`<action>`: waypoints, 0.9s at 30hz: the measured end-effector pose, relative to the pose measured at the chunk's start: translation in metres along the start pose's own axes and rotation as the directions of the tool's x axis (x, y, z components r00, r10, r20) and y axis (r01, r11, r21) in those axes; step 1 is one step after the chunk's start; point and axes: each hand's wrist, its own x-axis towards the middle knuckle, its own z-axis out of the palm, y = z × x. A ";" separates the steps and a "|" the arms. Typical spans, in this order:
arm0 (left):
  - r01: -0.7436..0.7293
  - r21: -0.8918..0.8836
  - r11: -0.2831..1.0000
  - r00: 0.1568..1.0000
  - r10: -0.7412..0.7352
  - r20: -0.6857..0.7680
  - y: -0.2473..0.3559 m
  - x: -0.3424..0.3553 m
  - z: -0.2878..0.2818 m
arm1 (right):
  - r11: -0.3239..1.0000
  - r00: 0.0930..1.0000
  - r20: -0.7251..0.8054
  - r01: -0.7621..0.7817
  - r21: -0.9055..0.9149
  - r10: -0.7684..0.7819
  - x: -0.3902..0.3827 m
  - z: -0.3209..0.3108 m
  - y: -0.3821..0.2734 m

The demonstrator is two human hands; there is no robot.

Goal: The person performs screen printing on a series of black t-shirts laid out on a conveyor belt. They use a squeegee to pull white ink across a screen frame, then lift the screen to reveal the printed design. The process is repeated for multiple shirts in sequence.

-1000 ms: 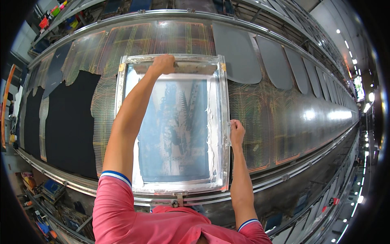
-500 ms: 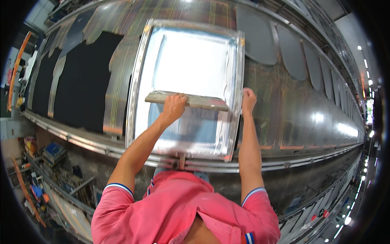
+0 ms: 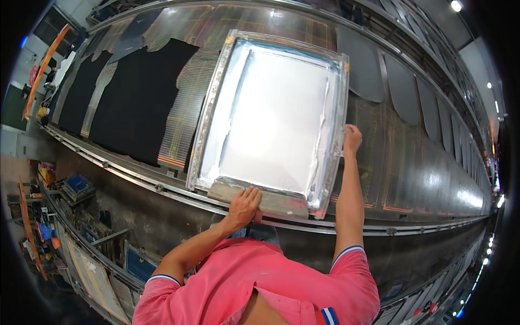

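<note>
A silk-screen frame [image 3: 210, 116] with a metal rim rests on the long printing table in front of me. White ink coats its mesh [image 3: 279, 116], thicker along the sides. My left hand [image 3: 245, 207] is closed over a wide squeegee [image 3: 284, 204], which lies tilted across the near end of the frame. Some of the left fingers are hidden behind the squeegee. At the frame's right edge, my right hand [image 3: 352, 140] is closed on the rim, with its fingertips partly out of sight.
Black fabric pieces [image 3: 138, 103] lie flat on the table to the left. Grey rounded pieces [image 3: 364, 65] line the far right side. A metal rail [image 3: 390, 231] runs along the near edge. Shelves with a blue item [image 3: 77, 184] stand at lower left.
My left hand has drawn the squeegee from the middle of the mesh to the near end of the frame. My right hand stays at the right rim. The view has shifted slightly.
</note>
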 end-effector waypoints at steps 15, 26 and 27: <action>-0.035 -0.211 0.977 0.997 0.019 -0.081 -0.024 0.106 0.044 | 0.999 0.999 0.003 0.037 0.030 -0.037 0.074 -0.030 -0.046; 0.047 -0.002 0.999 0.999 -0.047 -0.007 -0.161 0.093 0.009 | 0.989 0.994 -0.069 0.090 0.113 -0.083 0.042 0.135 -0.052; 0.086 0.019 0.996 0.996 -0.086 0.006 -0.161 0.089 0.004 | 0.996 0.999 -0.044 0.027 0.082 -0.024 0.034 0.138 -0.054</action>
